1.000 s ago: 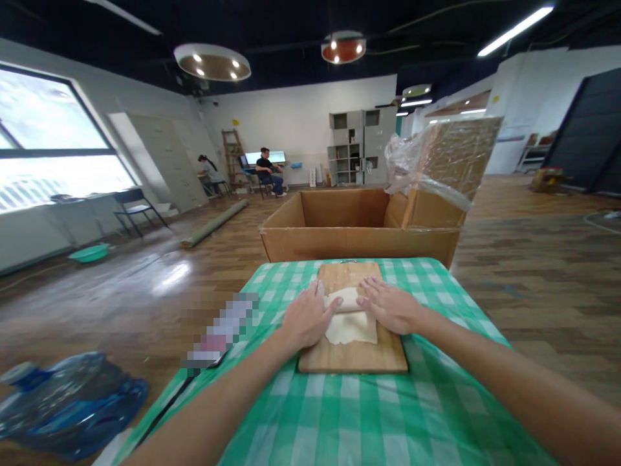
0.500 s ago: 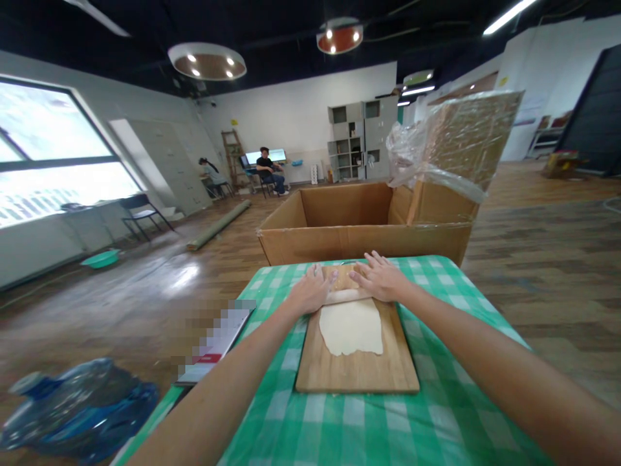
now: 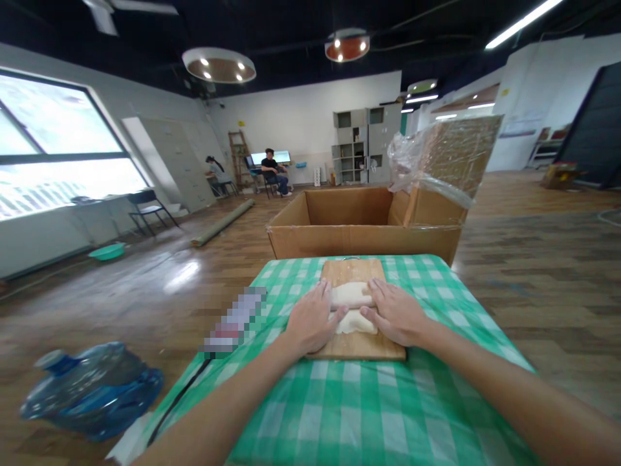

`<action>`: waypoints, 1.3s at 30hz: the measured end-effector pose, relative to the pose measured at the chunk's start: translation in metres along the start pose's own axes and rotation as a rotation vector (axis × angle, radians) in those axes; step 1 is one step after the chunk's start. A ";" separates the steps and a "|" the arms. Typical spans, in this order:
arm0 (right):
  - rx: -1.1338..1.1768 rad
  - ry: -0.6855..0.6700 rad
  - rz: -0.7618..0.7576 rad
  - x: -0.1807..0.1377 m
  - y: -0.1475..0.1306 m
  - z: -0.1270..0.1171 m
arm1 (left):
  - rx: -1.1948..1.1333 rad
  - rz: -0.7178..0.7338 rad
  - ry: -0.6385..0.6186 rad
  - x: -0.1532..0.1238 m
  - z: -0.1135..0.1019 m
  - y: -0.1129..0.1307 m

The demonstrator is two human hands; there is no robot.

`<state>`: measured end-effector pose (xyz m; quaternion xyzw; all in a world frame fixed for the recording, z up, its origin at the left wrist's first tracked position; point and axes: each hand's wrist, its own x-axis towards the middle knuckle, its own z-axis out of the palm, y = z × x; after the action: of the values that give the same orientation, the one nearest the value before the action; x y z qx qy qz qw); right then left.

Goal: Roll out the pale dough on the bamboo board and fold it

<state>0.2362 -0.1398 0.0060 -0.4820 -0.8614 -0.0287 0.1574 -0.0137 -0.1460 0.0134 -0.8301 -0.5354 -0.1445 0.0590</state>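
Observation:
A pale sheet of dough (image 3: 358, 323) lies on a wooden cutting board (image 3: 359, 353). A light rolling pin (image 3: 353, 302) rests crosswise over it, with dough showing on both its far and near sides. My left hand (image 3: 313, 317) lies over the pin's left end, fingers stretched forward. Over the right end is my right hand (image 3: 395, 314), also with outstretched fingers, its thumb pointing inward above the dough. Both hands press from above without wrapping round the pin, and they hide its ends. The board sits on a green-and-white checked tablecloth (image 3: 310, 414).
Beyond the table stands a large open cardboard box (image 3: 359, 241) with plastic wrap on its right part. A blurred-out flat object (image 3: 235, 323) lies at the table's left edge, a cable near it. A big blue water bottle (image 3: 97, 391) is on the floor. Two people sit far back.
Both hands and the rolling pin have come back toward me, from the dough's far edge to over its nearer part. The view has shifted slightly.

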 end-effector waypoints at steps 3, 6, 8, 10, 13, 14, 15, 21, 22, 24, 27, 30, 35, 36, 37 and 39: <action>-0.013 0.033 -0.048 -0.025 -0.010 -0.005 | 0.002 0.026 -0.008 -0.022 -0.007 0.010; -0.021 0.057 -0.096 -0.046 -0.017 -0.008 | 0.005 0.054 -0.013 -0.040 -0.013 0.017; -0.027 0.069 -0.124 -0.057 -0.021 -0.009 | 0.004 0.078 -0.006 -0.051 -0.016 0.019; -0.033 0.073 -0.137 -0.067 -0.025 -0.010 | 0.006 0.099 0.000 -0.061 -0.020 0.021; -0.036 0.065 -0.139 -0.080 -0.031 -0.013 | 0.011 0.117 -0.001 -0.073 -0.025 0.024; -0.033 0.060 -0.141 -0.084 -0.032 -0.015 | 0.011 0.120 0.001 -0.077 -0.026 0.025; -0.028 0.053 -0.145 -0.089 -0.034 -0.017 | 0.008 0.123 0.004 -0.080 -0.028 0.025; 0.026 0.016 -0.139 -0.111 -0.046 -0.030 | -0.012 0.139 0.011 -0.090 -0.027 0.026; 0.035 0.005 -0.128 -0.110 -0.046 -0.032 | -0.010 0.140 0.008 -0.088 -0.026 0.026; 0.057 -0.031 -0.096 -0.101 -0.044 -0.037 | 0.002 0.132 0.006 -0.082 -0.025 0.025; 0.105 -0.100 -0.039 -0.075 -0.034 -0.040 | 0.019 0.125 -0.003 -0.066 -0.023 0.025; 0.124 -0.103 -0.052 -0.049 -0.020 -0.036 | 0.017 0.124 -0.002 -0.052 -0.023 0.025; 0.087 -0.032 -0.095 -0.044 -0.012 -0.026 | -0.005 0.137 0.015 -0.055 -0.022 0.025; 0.081 -0.029 -0.109 -0.049 -0.013 -0.025 | -0.010 0.144 0.018 -0.060 -0.022 0.025; 0.074 -0.026 -0.119 -0.054 -0.015 -0.025 | -0.016 0.150 0.020 -0.065 -0.022 0.025; 0.056 -0.026 -0.130 -0.065 -0.020 -0.026 | -0.023 0.158 0.016 -0.075 -0.023 0.027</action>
<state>0.2572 -0.2089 0.0136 -0.4207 -0.8934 -0.0083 0.1576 -0.0226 -0.2288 0.0139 -0.8693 -0.4658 -0.1523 0.0648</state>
